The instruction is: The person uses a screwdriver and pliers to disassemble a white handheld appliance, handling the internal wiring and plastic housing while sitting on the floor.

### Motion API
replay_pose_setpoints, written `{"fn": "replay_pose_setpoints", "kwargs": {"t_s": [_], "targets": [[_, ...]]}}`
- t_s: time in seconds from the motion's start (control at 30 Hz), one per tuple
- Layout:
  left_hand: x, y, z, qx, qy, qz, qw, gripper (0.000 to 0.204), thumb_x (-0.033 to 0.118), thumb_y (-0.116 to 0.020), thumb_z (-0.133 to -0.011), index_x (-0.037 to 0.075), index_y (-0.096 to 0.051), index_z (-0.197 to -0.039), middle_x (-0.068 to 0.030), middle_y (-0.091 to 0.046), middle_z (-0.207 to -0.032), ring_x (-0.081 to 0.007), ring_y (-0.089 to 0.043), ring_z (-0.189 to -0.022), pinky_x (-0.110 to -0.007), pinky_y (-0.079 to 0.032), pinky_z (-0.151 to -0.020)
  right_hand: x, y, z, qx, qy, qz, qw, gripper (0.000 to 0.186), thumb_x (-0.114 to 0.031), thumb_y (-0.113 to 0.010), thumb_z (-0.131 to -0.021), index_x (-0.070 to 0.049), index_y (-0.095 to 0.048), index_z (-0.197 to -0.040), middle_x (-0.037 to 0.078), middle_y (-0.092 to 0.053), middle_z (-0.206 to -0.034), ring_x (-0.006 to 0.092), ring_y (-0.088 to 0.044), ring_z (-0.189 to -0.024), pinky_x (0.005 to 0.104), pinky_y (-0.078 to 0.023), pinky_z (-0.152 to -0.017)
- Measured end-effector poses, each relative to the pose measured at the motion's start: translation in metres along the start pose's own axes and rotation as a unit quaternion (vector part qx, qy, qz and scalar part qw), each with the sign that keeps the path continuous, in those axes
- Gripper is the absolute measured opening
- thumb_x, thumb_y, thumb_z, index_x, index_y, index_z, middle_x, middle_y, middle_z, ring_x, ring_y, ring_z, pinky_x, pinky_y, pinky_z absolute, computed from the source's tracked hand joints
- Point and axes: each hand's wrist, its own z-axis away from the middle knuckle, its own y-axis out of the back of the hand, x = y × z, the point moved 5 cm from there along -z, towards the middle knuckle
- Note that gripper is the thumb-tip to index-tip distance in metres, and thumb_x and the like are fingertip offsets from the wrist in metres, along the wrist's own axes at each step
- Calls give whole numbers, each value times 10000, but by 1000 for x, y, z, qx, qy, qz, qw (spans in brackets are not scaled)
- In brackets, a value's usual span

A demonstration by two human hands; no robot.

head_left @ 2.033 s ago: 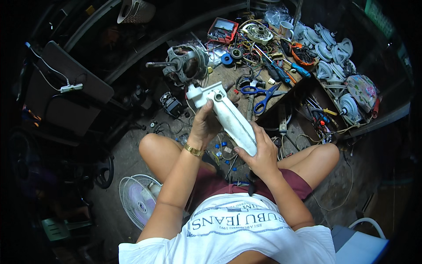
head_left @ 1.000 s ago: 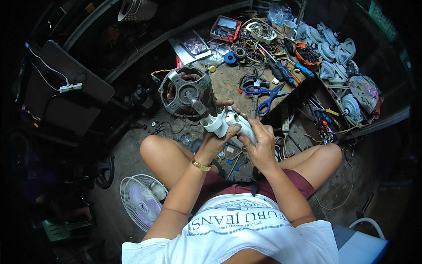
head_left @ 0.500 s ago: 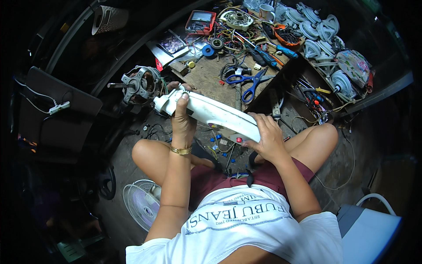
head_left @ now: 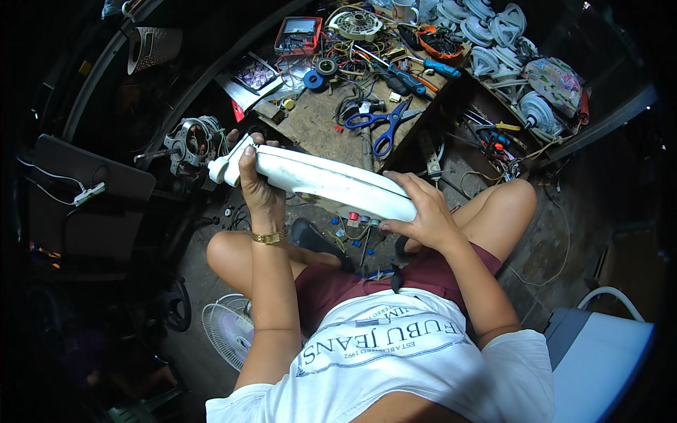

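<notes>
Above my lap I hold a long white plastic housing (head_left: pixel 331 173) in both hands, on a slight slant. It looks like a fan's control housing. My left hand (head_left: pixel 261 185) is wrapped round its narrower left end, thumb on top, next to a rounded knob-like tip. My right hand (head_left: pixel 427 213) clasps the wider right end, with its fingers over the top and its thumb at the near side. A red push button (head_left: pixel 353 216) and several greyish ones stick out along the near edge. The underside is hidden from me.
Beyond the housing, a low wooden table (head_left: pixel 310 130) bears blue scissors (head_left: pixel 388 127), screwdrivers, tape rolls, wires and a red-framed meter (head_left: pixel 297 35). An electric motor (head_left: pixel 192 148) stands left. White plastic parts (head_left: pixel 493 60) are heaped at far right. A fan grille (head_left: pixel 229 330) lies by my left arm.
The housing has tipped and swung a little to the left, so more buttons show along its near edge. Both hands keep their hold. The whole view has shifted slightly.
</notes>
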Motion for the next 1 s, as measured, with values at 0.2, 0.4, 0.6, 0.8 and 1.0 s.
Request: {"fn": "replay_pose_setpoints", "kwargs": {"t_s": [0.2,0.4,0.6,0.8,1.0], "targets": [[5,-9,4,-34,12,33,999,561,201,-644,-847,156,-371,-1334,-78,-541,-1037,-209,-594,-950,-383,-519,-861,-17,13,-1,-12,55,127,990,790,-422,-817,-574,-72,-568,-1237,130,-644,-1056,317,-618,-970,395,-446,-906],[-1,-8,8,-34,22,9,999,597,175,-629,-839,170,-342,-1363,-72,-534,-1002,-203,-590,-932,-386,-514,-876,-15,10,2,-34,9,135,990,769,-415,-804,-601,-63,-565,-1241,114,-645,-1012,304,-599,-962,419,-445,-877],[-6,-6,11,-35,32,-14,999,613,154,-619,-832,178,-333,-1373,-70,-519,-988,-194,-578,-904,-377,-518,-848,-5,-11,2,-39,17,54,998,736,-390,-793,-634,-54,-534,-1235,109,-605,-1041,312,-582,-958,400,-472,-829],[-9,-9,7,-36,35,10,999,626,164,-621,-842,189,-316,-1389,-59,-513,-993,-186,-573,-905,-360,-529,-827,-14,-19,-5,-23,35,32,999,745,-427,-767,-671,-46,-513,-1259,125,-598,-1037,322,-591,-953,414,-487,-809],[-1,-13,9,-79,23,-21,996,700,169,-629,-854,199,-256,-1445,-60,-535,-1002,-182,-589,-914,-365,-532,-833,-13,-18,-7,-54,23,26,998,749,-420,-760,-685,-49,-506,-1285,145,-618,-1069,341,-624,-942,416,-506,-779]]}}
